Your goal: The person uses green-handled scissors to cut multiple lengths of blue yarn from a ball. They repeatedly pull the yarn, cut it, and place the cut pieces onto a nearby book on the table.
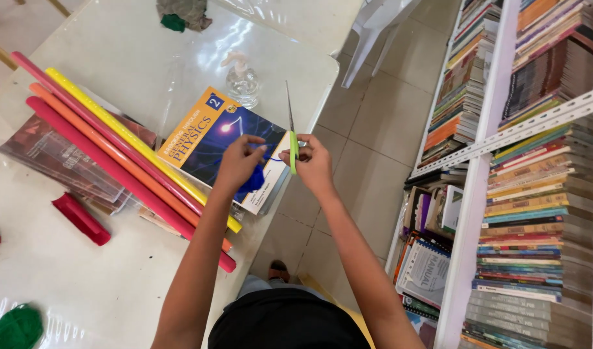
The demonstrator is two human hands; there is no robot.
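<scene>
My right hand [314, 163] grips scissors [291, 126] with green handles, their metal blades pointing up and away from me. My left hand [239, 161] pinches a thin strand of blue yarn [275, 158] that runs across to the scissors, and a small blue yarn clump [253, 179] hangs under its palm. Both hands hover over the near corner of a blue and orange textbook [215, 132] lying on the white table [115, 52].
Long rolled paper tubes [115, 145] in red, orange, pink and yellow lie diagonally left of the book. A short red roll [80, 218], a green yarn ball [15, 328] and a small glass bottle [243, 81] sit on the table. A white bookshelf [503, 194] stands right.
</scene>
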